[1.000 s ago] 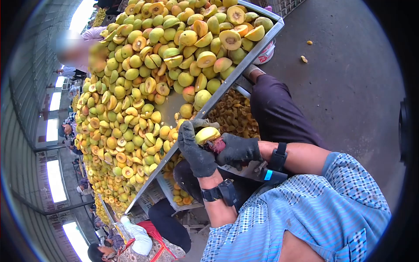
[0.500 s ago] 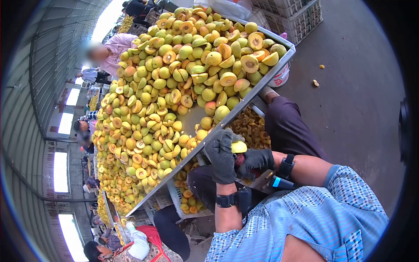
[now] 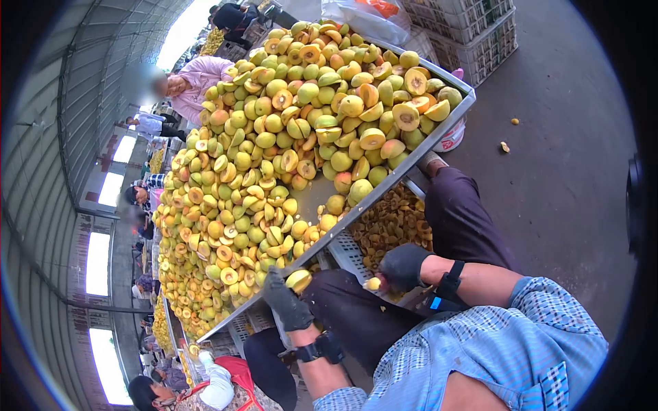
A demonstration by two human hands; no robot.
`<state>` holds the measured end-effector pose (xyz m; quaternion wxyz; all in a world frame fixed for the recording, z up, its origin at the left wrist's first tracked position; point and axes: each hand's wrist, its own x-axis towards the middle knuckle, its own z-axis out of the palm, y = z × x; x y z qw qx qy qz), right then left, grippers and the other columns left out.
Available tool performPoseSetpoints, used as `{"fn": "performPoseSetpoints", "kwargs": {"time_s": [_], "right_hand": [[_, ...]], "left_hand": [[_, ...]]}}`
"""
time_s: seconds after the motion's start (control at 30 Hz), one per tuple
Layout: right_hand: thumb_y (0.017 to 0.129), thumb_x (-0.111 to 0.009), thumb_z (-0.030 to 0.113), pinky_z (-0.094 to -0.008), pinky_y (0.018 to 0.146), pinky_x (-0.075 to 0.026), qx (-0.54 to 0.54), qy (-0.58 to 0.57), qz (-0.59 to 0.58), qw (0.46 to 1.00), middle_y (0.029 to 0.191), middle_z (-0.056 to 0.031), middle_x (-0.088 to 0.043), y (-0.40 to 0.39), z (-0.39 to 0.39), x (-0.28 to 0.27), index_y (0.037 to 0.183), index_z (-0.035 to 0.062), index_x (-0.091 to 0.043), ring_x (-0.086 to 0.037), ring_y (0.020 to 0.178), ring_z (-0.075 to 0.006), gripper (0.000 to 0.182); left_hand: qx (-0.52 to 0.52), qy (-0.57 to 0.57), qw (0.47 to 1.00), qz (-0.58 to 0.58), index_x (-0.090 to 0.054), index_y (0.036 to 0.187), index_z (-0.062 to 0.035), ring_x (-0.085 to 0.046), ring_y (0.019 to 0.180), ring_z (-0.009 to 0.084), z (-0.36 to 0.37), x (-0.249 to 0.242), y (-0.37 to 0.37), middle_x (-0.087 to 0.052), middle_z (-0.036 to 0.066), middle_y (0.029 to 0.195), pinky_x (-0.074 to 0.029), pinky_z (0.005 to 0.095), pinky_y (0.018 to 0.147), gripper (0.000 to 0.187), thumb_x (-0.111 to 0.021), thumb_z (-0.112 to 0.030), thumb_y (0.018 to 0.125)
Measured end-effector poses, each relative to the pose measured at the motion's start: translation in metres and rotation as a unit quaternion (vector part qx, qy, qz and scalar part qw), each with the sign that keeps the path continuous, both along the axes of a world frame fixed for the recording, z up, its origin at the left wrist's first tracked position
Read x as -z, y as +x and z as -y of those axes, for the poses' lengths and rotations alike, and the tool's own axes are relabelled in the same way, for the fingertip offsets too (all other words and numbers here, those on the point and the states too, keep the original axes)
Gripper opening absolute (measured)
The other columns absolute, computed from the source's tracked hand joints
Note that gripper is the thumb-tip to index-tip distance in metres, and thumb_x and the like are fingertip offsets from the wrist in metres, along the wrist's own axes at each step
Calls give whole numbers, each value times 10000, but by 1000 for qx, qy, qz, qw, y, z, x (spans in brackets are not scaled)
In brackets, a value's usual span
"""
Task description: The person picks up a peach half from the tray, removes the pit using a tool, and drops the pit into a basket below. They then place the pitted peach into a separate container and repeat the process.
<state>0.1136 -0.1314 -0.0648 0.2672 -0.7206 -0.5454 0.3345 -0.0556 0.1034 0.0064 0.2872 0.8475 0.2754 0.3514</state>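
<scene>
My left hand [image 3: 285,301], in a dark grey glove, grips a yellow peach half [image 3: 299,281] at the near edge of the metal-rimmed table [image 3: 384,185]. Apart from it, over my lap, my right hand [image 3: 403,266] is closed in a dark glove. From its fingers juts a small pale yellow piece [image 3: 372,283] beside something dark red; the gloved fingers hide what this is. Spread over the table is a large heap of cut peaches [image 3: 257,164], green-yellow with orange insides. Below the rim, near my right hand, a crate holds brownish pits and scraps [image 3: 391,222].
Stacked plastic crates [image 3: 473,34] and a plastic bag [image 3: 370,20] stand past the table's far end. A white bucket [image 3: 450,137] sits under the corner. Across the table is a person in pink [image 3: 199,82]; another in a red apron [image 3: 236,373] sits to my left.
My hands were together around a yellow piece and have come apart. The left has moved left to the table edge with a peach half; the right has moved slightly down. The view has shifted slightly.
</scene>
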Motion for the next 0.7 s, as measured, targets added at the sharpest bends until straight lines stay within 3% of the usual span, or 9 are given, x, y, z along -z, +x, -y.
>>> {"fn": "performPoseSetpoints", "kwargs": {"time_s": [0.07, 0.13, 0.17, 0.27, 0.37, 0.43, 0.53, 0.6, 0.7], "right_hand": [[851, -660, 336, -462, 735, -536, 12, 2, 0, 1000, 872, -166, -720, 7, 5, 12, 925, 71, -739, -697, 831, -355, 286], [853, -649, 365, -473, 768, -543, 23, -4, 4, 1000, 922, -178, -730, 11, 5, 22, 949, 87, -755, -698, 894, -391, 312], [855, -645, 362, -460, 778, -546, 35, 20, -50, 998, 927, -175, -731, 10, 4, 25, 951, 97, -759, -703, 888, -379, 305], [865, -652, 338, -400, 808, -558, 29, 5, -49, 998, 960, -142, -745, 8, 3, 20, 995, 155, -777, -716, 909, -342, 257], [770, -685, 233, -462, 703, -557, 21, -40, 56, 997, 831, -133, -725, 5, -4, 29, 901, 145, -763, -711, 807, -352, 176], [869, -673, 331, -379, 853, -541, -4, -72, -29, 997, 1039, -66, -757, 8, -7, 24, 1017, 231, -792, -712, 988, -286, 215], [878, -670, 295, -384, 851, -539, 5, -108, -67, 992, 1051, -69, -754, 8, -13, 20, 1014, 227, -791, -707, 990, -280, 195], [873, -673, 272, -377, 830, -541, 8, -84, -51, 995, 1028, -74, -755, 6, -9, 26, 994, 223, -790, -709, 956, -283, 176], [829, -664, 261, -485, 679, -550, 25, 62, -63, 996, 805, -134, -703, 3, -5, 42, 946, 121, -704, -704, 785, -362, 187]], "left_hand": [[-70, 45, 992, -99, -699, 968, 29, -681, 978, 321, -45, -14, -28, -702, 168, 992, -549, 383, 842, 230, -656, -197, 977], [-137, 233, 952, -143, -707, 1061, 13, -574, 1210, 366, -70, -25, -25, -640, 201, 1272, -466, 441, 1021, 227, -718, -153, 907], [-115, 227, 950, -180, -710, 1098, -16, -472, 1323, 396, -96, -33, -25, -531, 205, 1450, -379, 466, 1118, 259, -750, -145, 877], [-34, 296, 937, -184, -687, 1226, -68, -453, 1348, 413, -130, -48, 25, -542, 197, 1446, -350, 492, 1140, 372, -760, -173, 877], [34, 327, 921, -208, -610, 1339, -45, -440, 1372, 406, -168, -43, 106, -541, 202, 1446, -347, 482, 1145, 513, -770, -202, 877], [83, 245, 947, -190, -580, 1357, -9, -474, 1356, 386, -178, -22, 173, -535, 221, 1445, -362, 452, 1140, 542, -763, -220, 893], [132, 103, 959, -230, -534, 1366, 25, -596, 1213, 419, -178, 40, 261, -546, 262, 1402, -486, 452, 1026, 613, -748, -318, 905], [-21, 265, 905, -333, -559, 1278, -8, -652, 1092, 410, -130, 51, 293, -579, 235, 1325, -548, 485, 877, 531, -738, -331, 898], [-62, 253, 923, -284, -568, 1149, -41, -658, 1024, 386, -127, 71, 304, -584, 201, 1211, -551, 504, 797, 425, -732, -328, 882]]}}
